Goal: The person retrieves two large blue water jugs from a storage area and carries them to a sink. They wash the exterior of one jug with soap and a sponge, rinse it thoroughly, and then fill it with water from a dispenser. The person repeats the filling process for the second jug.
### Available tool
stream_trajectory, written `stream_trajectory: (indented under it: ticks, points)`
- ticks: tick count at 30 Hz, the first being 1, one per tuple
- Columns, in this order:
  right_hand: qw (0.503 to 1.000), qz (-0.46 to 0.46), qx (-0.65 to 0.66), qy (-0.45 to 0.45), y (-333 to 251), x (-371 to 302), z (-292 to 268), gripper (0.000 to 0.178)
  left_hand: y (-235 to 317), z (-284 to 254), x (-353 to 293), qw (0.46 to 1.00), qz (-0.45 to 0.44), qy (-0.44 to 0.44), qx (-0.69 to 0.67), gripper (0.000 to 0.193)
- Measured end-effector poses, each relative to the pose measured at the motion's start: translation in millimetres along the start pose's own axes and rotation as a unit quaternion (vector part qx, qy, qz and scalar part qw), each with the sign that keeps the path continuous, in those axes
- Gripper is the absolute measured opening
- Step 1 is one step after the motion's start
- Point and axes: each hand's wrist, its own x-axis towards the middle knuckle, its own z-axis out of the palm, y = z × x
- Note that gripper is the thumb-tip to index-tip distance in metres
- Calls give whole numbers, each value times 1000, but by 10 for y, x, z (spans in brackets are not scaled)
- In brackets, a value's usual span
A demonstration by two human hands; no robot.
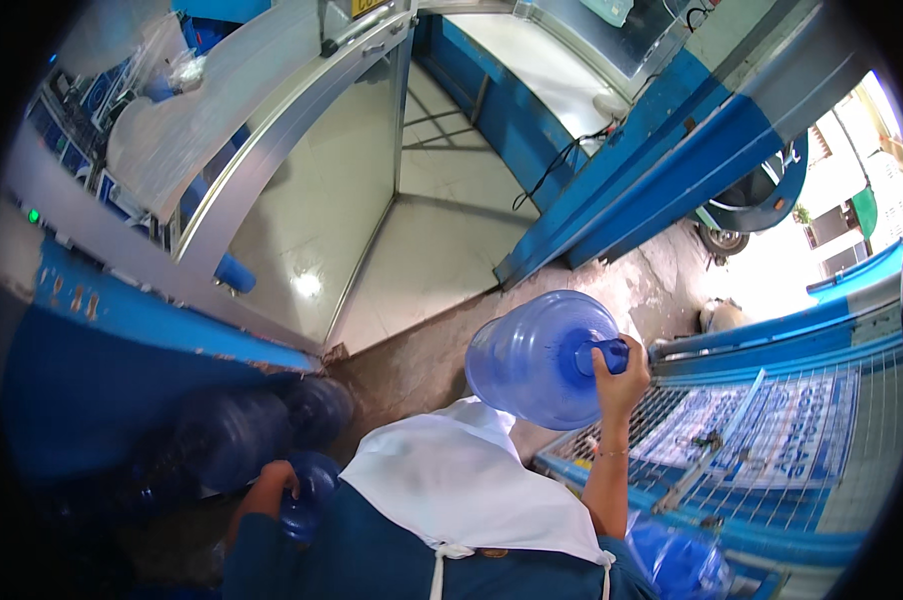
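My right hand (627,372) is closed round the blue neck of a large clear-blue water jug (532,355). The jug is tilted on its side in front of me, its base pointing left. Low at my left side, my left hand (280,480) has its fingers curled against a second, darker blue water jug (317,485), apparently gripping it. My body and the dim light hide part of that jug. More water jugs (232,440) stand in shadow beside it, along the blue wall.
Ahead is a glass door (317,190) with a metal frame, next to a tiled floor (442,250). A blue-and-white pillar (662,170) rises at the right. On my right is a wire-mesh gate (752,430) with a printed sheet. Plastic-wrapped blue items (677,560) lie below it.
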Motion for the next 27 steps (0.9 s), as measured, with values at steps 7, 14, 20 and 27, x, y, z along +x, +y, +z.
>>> stream_trajectory:
  ticks: [7,14,20,27]
  points:
    - [990,-86,91,-67,241,1758,888,46,534,-1296,-529,978,-2,-2,-207,59]
    - [951,-204,226,-58,-271,3488,1643,44,1137,-2996,-1697,912,61,294,-281,60]
    - [903,-160,395,-56,-943,4879,2297,40,1690,-5004,-2252,848,140,479,-178,38]
    - [867,-201,454,32,-1563,6335,2030,50,2134,-7654,-3166,850,212,480,43,29]
